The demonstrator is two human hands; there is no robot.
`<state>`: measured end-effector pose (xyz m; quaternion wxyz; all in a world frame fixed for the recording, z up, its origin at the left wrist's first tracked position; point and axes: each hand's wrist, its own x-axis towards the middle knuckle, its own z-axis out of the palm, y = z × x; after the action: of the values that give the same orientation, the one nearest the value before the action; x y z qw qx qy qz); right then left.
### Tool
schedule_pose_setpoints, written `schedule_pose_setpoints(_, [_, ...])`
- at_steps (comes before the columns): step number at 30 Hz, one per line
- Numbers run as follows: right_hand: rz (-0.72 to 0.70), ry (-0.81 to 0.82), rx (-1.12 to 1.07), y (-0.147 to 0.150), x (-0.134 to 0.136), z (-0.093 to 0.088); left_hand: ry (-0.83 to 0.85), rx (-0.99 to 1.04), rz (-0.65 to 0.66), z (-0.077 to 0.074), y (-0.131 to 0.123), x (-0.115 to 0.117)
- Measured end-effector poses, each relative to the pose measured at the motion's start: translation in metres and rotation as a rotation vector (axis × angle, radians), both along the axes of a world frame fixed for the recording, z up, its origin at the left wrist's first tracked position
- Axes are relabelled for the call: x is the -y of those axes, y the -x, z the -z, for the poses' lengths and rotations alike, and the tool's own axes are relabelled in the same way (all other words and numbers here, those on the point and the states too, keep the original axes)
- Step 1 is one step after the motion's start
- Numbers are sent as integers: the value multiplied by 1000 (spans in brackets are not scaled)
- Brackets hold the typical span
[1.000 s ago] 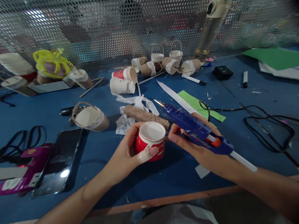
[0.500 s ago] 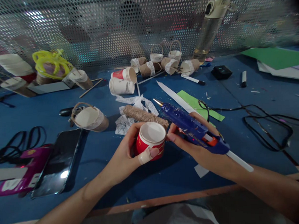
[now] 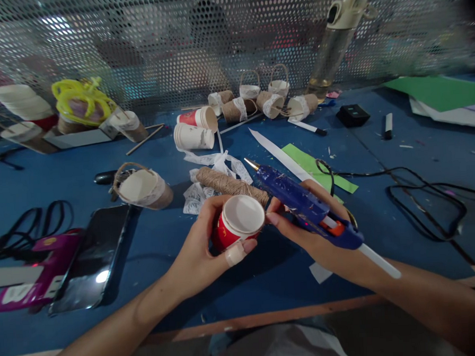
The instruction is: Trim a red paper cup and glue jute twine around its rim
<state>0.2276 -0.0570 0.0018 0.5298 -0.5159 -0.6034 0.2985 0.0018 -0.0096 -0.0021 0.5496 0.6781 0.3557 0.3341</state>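
My left hand (image 3: pixel 209 243) is wrapped round a red paper cup (image 3: pixel 228 234), thumb across its front; a pale bandage covers part of that thumb. The cup's white opening tilts toward me. Held in my right hand (image 3: pixel 316 237) is a blue glue gun (image 3: pixel 296 193), its metal nozzle pointing up and left, with a white glue stick (image 3: pixel 379 261) out of its back end. My right thumb and forefinger pinch close by the cup's right rim, perhaps on a bit of twine too small to make out. Just behind the cup lies a roll of brown twine (image 3: pixel 230 185) on white lace (image 3: pixel 196 196).
A small twine-wrapped basket (image 3: pixel 144 189), a phone (image 3: pixel 94 260) and a purple glue gun (image 3: pixel 58 251) lie to the left. Paper cups (image 3: pixel 193 136) and several little baskets (image 3: pixel 271 104) stand behind. A black cord (image 3: pixel 412 177), green paper (image 3: pixel 312 163) and a bottle (image 3: pixel 330 51) are rightward.
The red cup has turned and tipped slightly in my left hand, so more of its inside faces me. My left thumb has shifted a little. The glue gun has hardly moved.
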Motion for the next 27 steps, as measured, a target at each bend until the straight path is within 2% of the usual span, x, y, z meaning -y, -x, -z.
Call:
schedule_pose_setpoints(10, [13,17,-32,3,-2,-2,-227,-124,2,3,4,-2])
schedule_pose_setpoints(14, [-6,31,-20,2,-3,-3,-251,-160,36,2,5,-1])
schedule_pose_setpoints(18, [-3,28,-6,2,-3,-3,-167,-129,40,-1,3,0])
schedule_pose_setpoints(27, [15,-4,57,3,-3,-6,157,6,8,-4,0,0])
